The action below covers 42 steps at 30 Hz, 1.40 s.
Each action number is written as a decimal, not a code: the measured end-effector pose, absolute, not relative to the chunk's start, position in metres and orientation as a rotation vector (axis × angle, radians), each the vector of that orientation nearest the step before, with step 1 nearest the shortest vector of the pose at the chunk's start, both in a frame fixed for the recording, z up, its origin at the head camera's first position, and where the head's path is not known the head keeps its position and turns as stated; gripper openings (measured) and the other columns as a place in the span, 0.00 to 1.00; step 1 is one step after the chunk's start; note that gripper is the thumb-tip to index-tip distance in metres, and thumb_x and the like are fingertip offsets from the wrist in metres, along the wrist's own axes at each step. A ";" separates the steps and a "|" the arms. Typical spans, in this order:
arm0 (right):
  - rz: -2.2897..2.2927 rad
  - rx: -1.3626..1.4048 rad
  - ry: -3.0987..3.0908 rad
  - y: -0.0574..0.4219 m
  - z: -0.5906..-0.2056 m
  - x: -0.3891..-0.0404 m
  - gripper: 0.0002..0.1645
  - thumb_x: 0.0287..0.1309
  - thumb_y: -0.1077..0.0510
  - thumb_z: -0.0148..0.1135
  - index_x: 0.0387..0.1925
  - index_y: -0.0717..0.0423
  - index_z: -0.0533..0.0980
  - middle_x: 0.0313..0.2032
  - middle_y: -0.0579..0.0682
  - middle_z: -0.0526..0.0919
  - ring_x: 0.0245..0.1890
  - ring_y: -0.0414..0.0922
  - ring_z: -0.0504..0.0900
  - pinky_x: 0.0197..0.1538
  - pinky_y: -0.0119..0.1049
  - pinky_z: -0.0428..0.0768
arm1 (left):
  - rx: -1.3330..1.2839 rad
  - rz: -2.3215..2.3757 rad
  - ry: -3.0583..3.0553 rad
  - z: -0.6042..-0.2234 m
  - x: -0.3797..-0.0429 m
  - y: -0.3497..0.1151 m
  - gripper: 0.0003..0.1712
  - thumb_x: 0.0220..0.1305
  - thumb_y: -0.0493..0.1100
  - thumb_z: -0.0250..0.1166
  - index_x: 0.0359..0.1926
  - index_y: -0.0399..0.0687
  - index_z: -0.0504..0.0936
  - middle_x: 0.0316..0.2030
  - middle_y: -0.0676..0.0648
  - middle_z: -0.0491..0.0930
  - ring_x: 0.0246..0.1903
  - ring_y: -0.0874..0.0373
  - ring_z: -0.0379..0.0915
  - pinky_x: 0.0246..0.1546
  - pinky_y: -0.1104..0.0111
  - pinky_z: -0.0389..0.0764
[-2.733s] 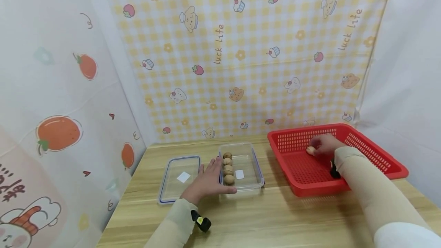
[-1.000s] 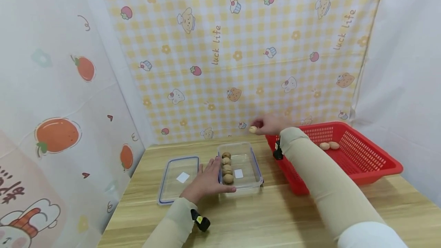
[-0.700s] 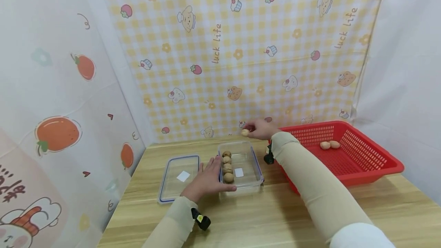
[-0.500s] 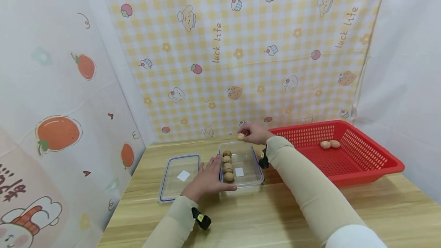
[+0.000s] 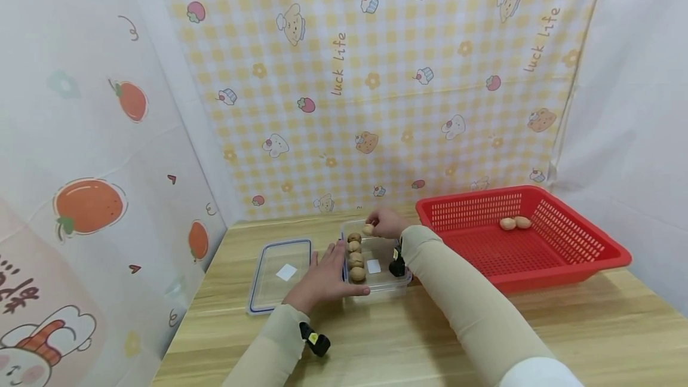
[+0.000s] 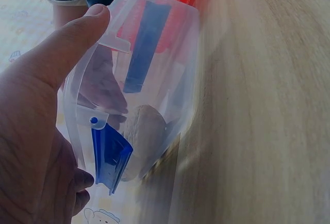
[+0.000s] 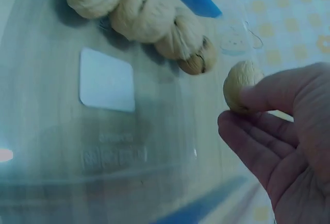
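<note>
My right hand (image 5: 388, 223) pinches a walnut (image 7: 241, 84) between thumb and fingers, over the far end of a clear plastic box (image 5: 387, 285). Along the box's left side lies a row of several walnuts (image 5: 356, 260), the farthest one darker. My left hand (image 5: 322, 276) rests along the box's left wall, its fingers extended and the thumb at the near rim. From the left wrist view, the thumb (image 6: 77, 38) lies at the box rim above a blue clip (image 6: 111, 154), with one walnut (image 6: 144, 134) showing through the wall.
A red slotted basket (image 5: 484, 282) stands to the right of the box, two walnuts (image 5: 514, 223) at its far side. Left of the box lies a clear lid (image 5: 269, 291) with a blue seal. A patterned cloth (image 5: 376, 106) hangs behind the wooden table (image 5: 371, 345).
My right hand has taken a walnut from the red basket, carried it left, and lowered it over the far end of the box. The left hand has stayed at the box.
</note>
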State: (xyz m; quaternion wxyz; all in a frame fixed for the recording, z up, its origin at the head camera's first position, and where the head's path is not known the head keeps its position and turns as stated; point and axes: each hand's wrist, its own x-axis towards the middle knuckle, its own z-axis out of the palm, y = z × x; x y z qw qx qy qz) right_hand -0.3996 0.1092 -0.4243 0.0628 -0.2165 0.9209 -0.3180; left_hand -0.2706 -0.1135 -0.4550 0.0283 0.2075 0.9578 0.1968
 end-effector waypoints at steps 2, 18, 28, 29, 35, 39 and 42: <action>-0.909 -0.639 2.815 0.106 -0.428 -0.400 0.23 0.50 0.70 0.62 0.51 0.64 0.82 0.45 0.55 0.86 0.44 0.48 0.82 0.44 0.41 0.83 | 0.637 0.594 2.959 -0.454 -0.270 -0.113 0.77 0.46 0.86 0.61 0.81 0.41 0.42 0.80 0.41 0.44 0.79 0.46 0.37 0.74 0.39 0.35; -0.551 -0.541 2.948 0.088 -0.443 -0.402 0.12 0.59 0.65 0.66 0.45 0.61 0.85 0.43 0.54 0.87 0.44 0.51 0.84 0.48 0.45 0.83 | 0.651 0.569 2.965 -0.456 -0.275 -0.110 0.76 0.48 0.85 0.61 0.81 0.45 0.40 0.80 0.43 0.42 0.79 0.47 0.36 0.74 0.40 0.33; -0.470 -0.528 2.953 0.086 -0.444 -0.404 0.09 0.58 0.60 0.69 0.40 0.57 0.85 0.37 0.50 0.86 0.35 0.45 0.81 0.45 0.43 0.82 | 0.644 0.542 2.972 -0.455 -0.275 -0.110 0.77 0.46 0.87 0.59 0.81 0.43 0.41 0.80 0.42 0.43 0.79 0.47 0.36 0.74 0.40 0.34; -0.468 -0.525 2.952 0.085 -0.444 -0.404 0.08 0.58 0.60 0.69 0.40 0.57 0.85 0.37 0.50 0.86 0.35 0.45 0.81 0.45 0.43 0.82 | 0.644 0.547 2.971 -0.455 -0.275 -0.110 0.77 0.46 0.87 0.59 0.81 0.43 0.41 0.80 0.42 0.43 0.79 0.47 0.36 0.74 0.40 0.35; -0.451 -0.529 2.957 0.084 -0.444 -0.402 0.10 0.59 0.61 0.67 0.42 0.57 0.85 0.39 0.51 0.87 0.37 0.46 0.82 0.46 0.43 0.82 | 0.642 0.555 2.965 -0.454 -0.275 -0.111 0.77 0.47 0.86 0.60 0.81 0.43 0.42 0.80 0.42 0.43 0.79 0.47 0.37 0.74 0.40 0.35; -0.477 -0.526 2.945 0.083 -0.442 -0.402 0.12 0.59 0.61 0.67 0.45 0.57 0.85 0.43 0.52 0.87 0.41 0.48 0.83 0.48 0.44 0.82 | 0.634 0.551 2.960 -0.454 -0.274 -0.112 0.76 0.47 0.86 0.60 0.81 0.43 0.41 0.80 0.42 0.43 0.79 0.47 0.36 0.74 0.40 0.34; -0.549 -0.527 2.911 0.083 -0.434 -0.404 0.17 0.55 0.63 0.70 0.49 0.59 0.83 0.48 0.54 0.86 0.44 0.50 0.83 0.47 0.45 0.83 | 0.621 0.552 2.963 -0.455 -0.273 -0.114 0.76 0.47 0.85 0.61 0.81 0.44 0.41 0.80 0.43 0.43 0.79 0.47 0.36 0.74 0.40 0.34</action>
